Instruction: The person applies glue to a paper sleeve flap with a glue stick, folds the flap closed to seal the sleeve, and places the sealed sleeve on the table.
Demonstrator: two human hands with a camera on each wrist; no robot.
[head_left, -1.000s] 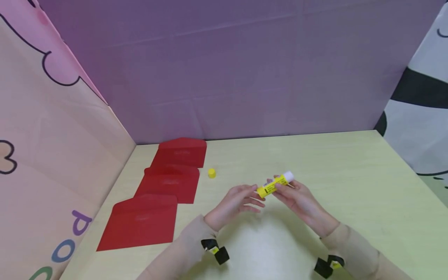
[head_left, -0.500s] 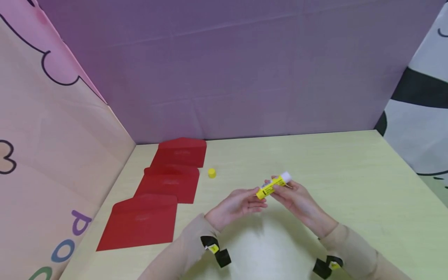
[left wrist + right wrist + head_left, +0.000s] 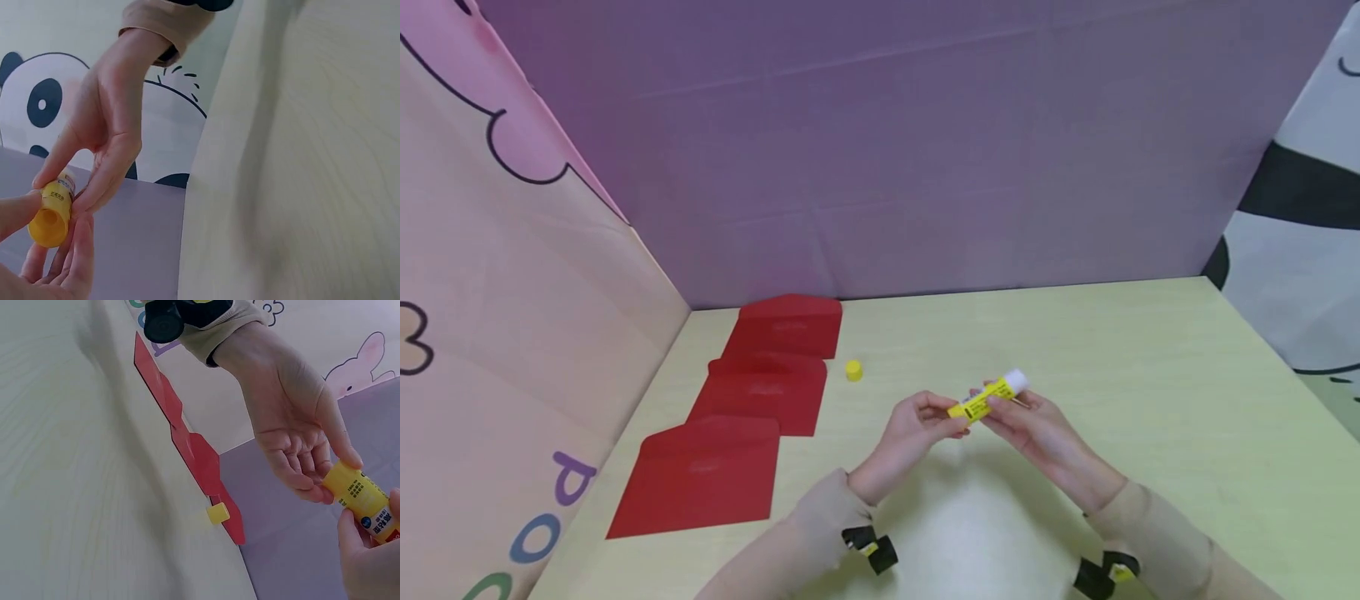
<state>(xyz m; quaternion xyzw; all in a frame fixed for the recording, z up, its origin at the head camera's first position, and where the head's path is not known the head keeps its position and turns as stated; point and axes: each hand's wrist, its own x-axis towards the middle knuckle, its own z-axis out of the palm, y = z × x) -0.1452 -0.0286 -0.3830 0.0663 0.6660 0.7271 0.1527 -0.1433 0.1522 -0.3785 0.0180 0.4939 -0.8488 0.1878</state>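
A yellow glue stick is held tilted above the table, its white end pointing up and to the right. My right hand grips it around the barrel. At the lower yellow end, my left hand pinches the base between thumb and fingers. The right wrist view shows the left hand around the base of the printed barrel. In the left wrist view, the hollow-looking yellow base faces the camera beside the left fingers. A small yellow cap stands on the table, beyond the left hand.
Red envelopes lie in a slanting row on the left of the table: a near one, a middle one and a far one. A purple wall panel closes off the back, with printed panels at both sides.
My left hand's fingers, loosely spread below the glue stick's end before, have come up and now pinch its base. The right hand and the glue stick have barely moved.
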